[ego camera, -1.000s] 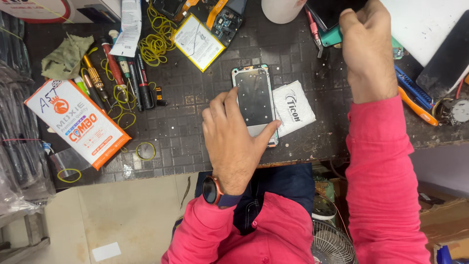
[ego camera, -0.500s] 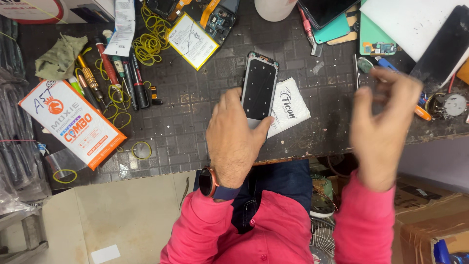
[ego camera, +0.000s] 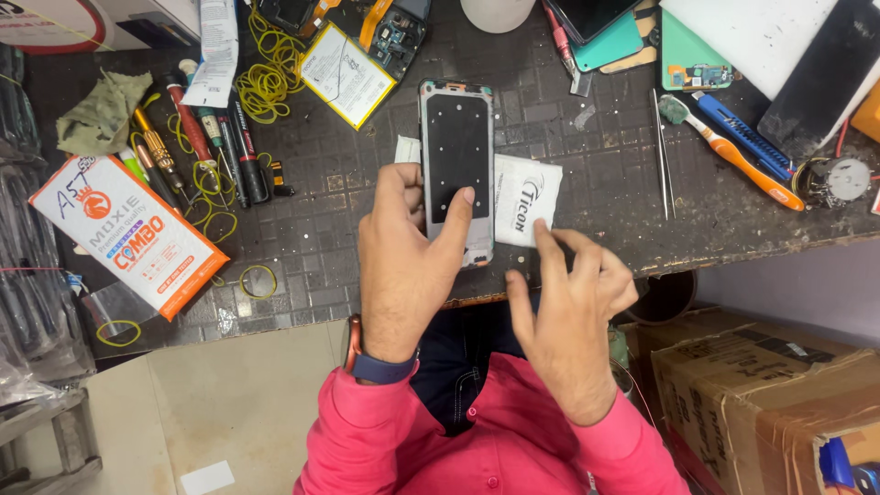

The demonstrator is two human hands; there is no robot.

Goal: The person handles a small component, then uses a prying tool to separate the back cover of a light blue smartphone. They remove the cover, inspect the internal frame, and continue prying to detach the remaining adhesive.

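Phone frame [ego camera: 456, 156] flat on mat, left hand [ego camera: 403, 266] pinning it; right hand [ego camera: 573, 312] released, just beside.

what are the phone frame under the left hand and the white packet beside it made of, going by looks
The opened phone frame with the black inner panel under the left hand looks like matte black plastic or metal in a grey rim with greenish corners; small holes dot it. The flat white packet near the right hand looks like glossy plastic film or coated paper, slightly creased.
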